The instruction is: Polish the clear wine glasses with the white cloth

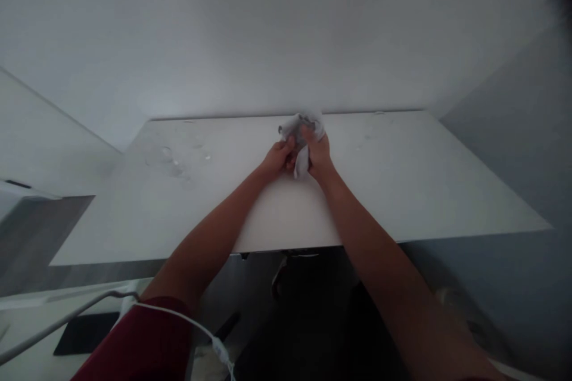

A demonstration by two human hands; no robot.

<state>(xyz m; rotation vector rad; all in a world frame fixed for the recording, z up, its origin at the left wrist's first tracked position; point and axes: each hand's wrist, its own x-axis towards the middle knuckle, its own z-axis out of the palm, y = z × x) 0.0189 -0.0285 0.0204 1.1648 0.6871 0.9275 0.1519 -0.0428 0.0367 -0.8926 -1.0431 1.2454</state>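
Both my arms reach out over a white table [402,190]. A crumpled white cloth [300,126] is bunched between my hands near the table's far edge, by the wall. My left hand [277,159] pinches the cloth's left side with curled fingers. My right hand [318,152] is wrapped round its right side, and a strip of cloth hangs down between the two hands. Wet drops and smears [176,161] lie on the table to the left.
The table stands against a white wall, with a grey wall on the right. A white cable [196,327] runs across my red sleeve [138,345] at the lower left. Dark floor and a dark shape lie under the table's near edge.
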